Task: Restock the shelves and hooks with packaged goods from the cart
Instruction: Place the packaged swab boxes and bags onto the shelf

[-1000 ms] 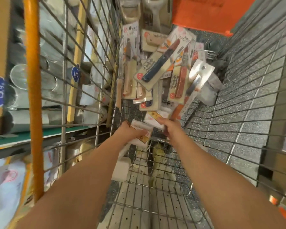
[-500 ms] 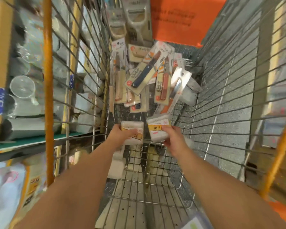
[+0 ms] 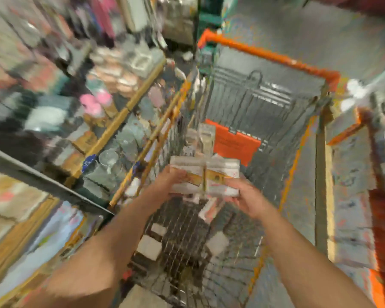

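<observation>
Your left hand [image 3: 173,178] and right hand [image 3: 245,196] each grip an end of a pack bundle [image 3: 205,174], held at frame centre above the cart [image 3: 265,56]. It looks light and stiff but film-slick, so keep hold of the banded edges. Shelves [image 3: 125,112] wait at left.

Blurry shot. Cart [image 3: 249,221]: grey wire mesh, orange rim on top. Orange panel [image 3: 236,142] inside cart with dark print, unreadable. Packs [image 3: 206,174]: white with a yellow-orange band across the middle, bits of red print. Small white boxes [image 3: 149,247] low in the cart. Shelves [image 3: 125,116]: yellow-tan edges, blue tags [image 3: 89,161]. Pink lids [image 3: 93,102] on shelf, clear glassware [image 3: 111,156] below. Floor [image 3: 298,34]: grey speckled.
</observation>
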Available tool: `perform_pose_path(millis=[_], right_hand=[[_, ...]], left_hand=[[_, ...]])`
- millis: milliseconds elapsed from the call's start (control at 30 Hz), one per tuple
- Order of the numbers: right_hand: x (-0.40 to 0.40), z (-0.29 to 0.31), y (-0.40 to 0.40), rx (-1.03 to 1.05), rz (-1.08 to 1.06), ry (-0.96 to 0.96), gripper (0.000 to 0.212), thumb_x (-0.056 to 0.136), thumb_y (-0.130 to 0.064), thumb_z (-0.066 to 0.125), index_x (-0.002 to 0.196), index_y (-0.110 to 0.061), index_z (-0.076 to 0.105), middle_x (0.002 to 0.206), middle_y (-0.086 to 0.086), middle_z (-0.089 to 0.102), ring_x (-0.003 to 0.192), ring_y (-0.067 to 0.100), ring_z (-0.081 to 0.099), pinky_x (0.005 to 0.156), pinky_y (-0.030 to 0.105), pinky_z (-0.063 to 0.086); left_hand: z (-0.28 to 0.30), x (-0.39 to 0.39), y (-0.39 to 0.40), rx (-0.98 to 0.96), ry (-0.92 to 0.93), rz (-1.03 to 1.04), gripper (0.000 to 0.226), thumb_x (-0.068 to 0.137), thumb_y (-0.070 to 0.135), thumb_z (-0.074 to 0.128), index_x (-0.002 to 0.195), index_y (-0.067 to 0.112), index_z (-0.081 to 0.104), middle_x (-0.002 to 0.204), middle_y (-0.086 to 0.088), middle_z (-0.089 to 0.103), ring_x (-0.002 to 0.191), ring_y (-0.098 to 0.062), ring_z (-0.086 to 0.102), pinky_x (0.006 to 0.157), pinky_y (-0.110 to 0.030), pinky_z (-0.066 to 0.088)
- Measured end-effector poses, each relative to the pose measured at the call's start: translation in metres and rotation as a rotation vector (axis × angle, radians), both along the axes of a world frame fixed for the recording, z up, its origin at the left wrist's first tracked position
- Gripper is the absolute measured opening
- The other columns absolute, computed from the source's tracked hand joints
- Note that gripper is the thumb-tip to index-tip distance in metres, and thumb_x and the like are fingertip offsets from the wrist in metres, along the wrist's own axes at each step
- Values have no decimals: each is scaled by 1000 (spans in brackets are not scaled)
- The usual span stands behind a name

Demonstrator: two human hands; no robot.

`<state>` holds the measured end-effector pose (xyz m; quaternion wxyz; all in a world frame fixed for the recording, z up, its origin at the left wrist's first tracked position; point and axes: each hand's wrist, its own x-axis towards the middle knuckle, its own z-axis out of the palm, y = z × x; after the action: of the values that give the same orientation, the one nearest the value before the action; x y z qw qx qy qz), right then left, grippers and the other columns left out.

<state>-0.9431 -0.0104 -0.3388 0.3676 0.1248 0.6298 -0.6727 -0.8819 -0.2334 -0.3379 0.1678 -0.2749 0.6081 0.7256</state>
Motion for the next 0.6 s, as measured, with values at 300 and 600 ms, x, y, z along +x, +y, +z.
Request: perform_pose_path(millis=[300, 600], right_hand=[[8, 181, -143, -228, 202, 432, 74, 68, -51, 78, 130, -15, 58, 123, 6, 66, 104, 17, 67, 78, 30, 54], [132, 282, -322, -451, 596, 703, 85, 54, -52, 87, 124, -13, 60, 114, 4, 72, 105, 21, 67, 100, 42, 48]], left_hand=[[208, 68, -106, -302, 505, 330, 60, 61, 57, 77, 111, 29, 59, 120, -6, 66, 109, -21, 64, 101, -40, 46], [288, 264, -217, -500, 557, 713, 23, 88, 37, 57, 107, 25, 54, 102, 4, 69, 90, -12, 63, 70, -30, 49]])
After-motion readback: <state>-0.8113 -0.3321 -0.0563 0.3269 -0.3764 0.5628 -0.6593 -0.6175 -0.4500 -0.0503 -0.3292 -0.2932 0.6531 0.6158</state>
